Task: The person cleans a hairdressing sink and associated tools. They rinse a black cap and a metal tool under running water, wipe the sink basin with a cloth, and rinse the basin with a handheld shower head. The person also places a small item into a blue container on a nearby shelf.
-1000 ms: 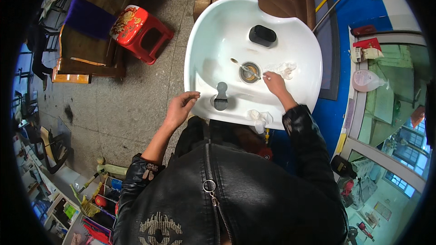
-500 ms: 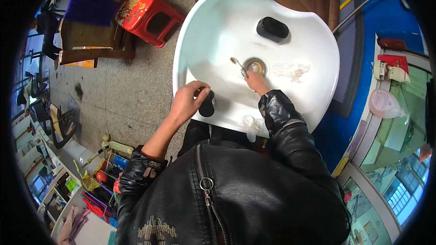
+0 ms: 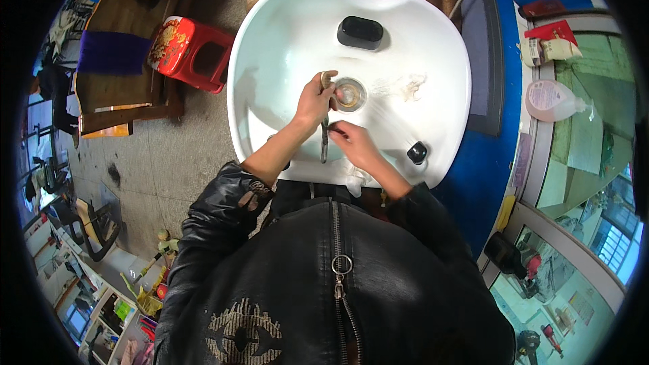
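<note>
My left hand [image 3: 315, 103] is over the white wash basin [image 3: 247, 34], closed around a slim brush. The brush's tan head [image 3: 326, 80] sticks out above the fingers, beside the metal-rimmed drain [image 3: 351, 95]. Its narrow dark handle [image 3: 324, 145] runs down toward the front rim. My right hand [image 3: 353, 143] is just right of that handle, fingers drawn together with the tips close to it. What those fingers hold, if anything, is too small to make out. A brownish-grey smear [image 3: 410, 86] marks the basin right of the drain.
A black oval pad [image 3: 360, 32] sits toward the basin's back. A black fitting [image 3: 417, 153] and a crumpled whitish piece [image 3: 356, 180] are along the front rim. A red stool [image 3: 196, 54] stands left. At right, a pump bottle [image 3: 556, 101] rests on a ledge.
The brush has gone from my right hand to my left, which moved in beside the drain. My right hand drew back toward the front rim, uncovering the black fitting.
</note>
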Motion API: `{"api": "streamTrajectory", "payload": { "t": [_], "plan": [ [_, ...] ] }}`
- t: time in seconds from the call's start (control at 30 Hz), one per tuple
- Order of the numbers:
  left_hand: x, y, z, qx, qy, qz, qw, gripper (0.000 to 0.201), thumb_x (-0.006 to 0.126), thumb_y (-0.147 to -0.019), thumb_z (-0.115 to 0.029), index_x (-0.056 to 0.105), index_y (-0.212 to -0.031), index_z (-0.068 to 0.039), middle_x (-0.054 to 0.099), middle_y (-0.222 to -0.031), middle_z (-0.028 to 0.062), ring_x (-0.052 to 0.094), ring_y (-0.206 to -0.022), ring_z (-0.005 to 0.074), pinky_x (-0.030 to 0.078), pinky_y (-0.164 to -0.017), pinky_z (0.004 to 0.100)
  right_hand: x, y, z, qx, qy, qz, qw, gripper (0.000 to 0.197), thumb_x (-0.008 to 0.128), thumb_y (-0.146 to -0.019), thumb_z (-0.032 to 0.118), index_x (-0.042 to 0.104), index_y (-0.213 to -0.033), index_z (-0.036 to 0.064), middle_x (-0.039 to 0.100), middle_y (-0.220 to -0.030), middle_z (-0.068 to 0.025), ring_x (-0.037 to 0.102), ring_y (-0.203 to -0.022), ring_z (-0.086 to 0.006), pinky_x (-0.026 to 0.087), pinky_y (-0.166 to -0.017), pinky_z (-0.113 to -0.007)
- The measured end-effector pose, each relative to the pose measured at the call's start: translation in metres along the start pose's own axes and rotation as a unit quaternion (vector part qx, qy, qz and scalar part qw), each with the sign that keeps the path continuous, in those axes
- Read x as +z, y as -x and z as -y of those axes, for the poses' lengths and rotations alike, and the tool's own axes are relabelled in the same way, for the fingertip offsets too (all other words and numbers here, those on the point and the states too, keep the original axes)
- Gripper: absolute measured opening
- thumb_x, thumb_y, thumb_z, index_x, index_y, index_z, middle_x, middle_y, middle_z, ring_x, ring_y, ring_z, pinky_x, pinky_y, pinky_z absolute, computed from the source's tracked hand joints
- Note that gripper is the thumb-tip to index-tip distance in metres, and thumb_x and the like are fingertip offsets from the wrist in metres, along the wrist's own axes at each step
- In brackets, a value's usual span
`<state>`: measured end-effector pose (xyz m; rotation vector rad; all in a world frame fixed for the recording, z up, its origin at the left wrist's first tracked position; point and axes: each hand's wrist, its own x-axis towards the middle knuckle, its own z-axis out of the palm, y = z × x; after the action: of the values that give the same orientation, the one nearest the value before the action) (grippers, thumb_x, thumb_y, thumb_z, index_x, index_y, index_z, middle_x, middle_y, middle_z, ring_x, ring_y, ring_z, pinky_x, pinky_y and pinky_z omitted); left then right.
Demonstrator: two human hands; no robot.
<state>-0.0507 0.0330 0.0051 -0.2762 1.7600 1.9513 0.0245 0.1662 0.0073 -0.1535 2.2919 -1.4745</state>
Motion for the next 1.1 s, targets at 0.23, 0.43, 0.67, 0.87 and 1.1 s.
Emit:
{"api": "streamTrajectory", "payload": {
  "t": [0.23, 0.43, 0.67, 0.87, 1.1],
  "plan": [
    [0.005, -0.004, 0.013, -0.198, -0.039, -0.027, 0.979, 0.037, 0.043, -0.089, -0.030, 0.040, -0.116, -0.006, 0.044, -0.073, 0.0042, 0.037, -0.055, 0.0084, 0.032, -0.045, 0.0188, -0.083, 0.104, -0.061, 0.107, 0.318, -0.187, 0.923, 0.052, 0.065, -0.070, 0.014, 0.044, -0.118, 0.0079, 0.044, -0.112, -0.0152, 0.046, -0.098, -0.0339, 0.039, -0.083, -0.041],
    [0.037, -0.017, 0.066, -0.264, 0.029, 0.067, 0.962, 0.021, 0.043, -0.087, -0.014, 0.047, -0.104, -0.003, 0.047, -0.076, 0.0055, 0.039, -0.057, 0.0110, 0.037, -0.050, 0.0208, -0.077, 0.100, -0.069, 0.059, 0.173, -0.203, 0.962, 0.057, 0.067, -0.065, 0.000, 0.043, -0.117, 0.0053, 0.047, -0.107, -0.0161, 0.049, -0.097, -0.0311, 0.042, -0.083, -0.034],
    [0.068, -0.017, 0.077, -0.280, 0.221, 0.138, 0.924, 0.018, 0.043, -0.089, -0.013, 0.050, -0.096, 0.002, 0.048, -0.063, 0.0002, 0.039, -0.049, 0.0062, 0.031, -0.043, 0.0188, -0.081, 0.071, -0.011, -0.067, 0.141, -0.118, 0.981, 0.054, 0.069, -0.066, 0.011, 0.046, -0.115, 0.0084, 0.049, -0.109, -0.0129, 0.051, -0.096, -0.0304, 0.044, -0.079, -0.034],
    [0.069, -0.013, 0.061, -0.324, 0.169, 0.124, 0.923, 0.031, 0.042, -0.090, -0.031, 0.053, -0.088, -0.002, 0.043, -0.059, -0.0017, 0.032, -0.043, 0.0054, 0.027, -0.038, 0.0178, -0.084, 0.073, -0.006, -0.048, 0.108, -0.145, 0.982, 0.055, 0.069, -0.065, 0.008, 0.046, -0.115, 0.0071, 0.050, -0.108, -0.0125, 0.052, -0.097, -0.0297, 0.045, -0.081, -0.034],
    [0.094, -0.008, 0.078, -0.324, 0.196, 0.179, 0.908, 0.018, 0.040, -0.088, -0.010, 0.053, -0.087, 0.001, 0.055, -0.073, 0.0076, 0.049, -0.054, 0.0106, 0.037, -0.042, 0.0192, -0.092, 0.071, -0.015, -0.018, 0.133, -0.203, 0.970, 0.051, 0.068, -0.065, 0.006, 0.045, -0.110, 0.0057, 0.049, -0.106, -0.0140, 0.051, -0.098, -0.0309, 0.043, -0.081, -0.035]
  ]
}}
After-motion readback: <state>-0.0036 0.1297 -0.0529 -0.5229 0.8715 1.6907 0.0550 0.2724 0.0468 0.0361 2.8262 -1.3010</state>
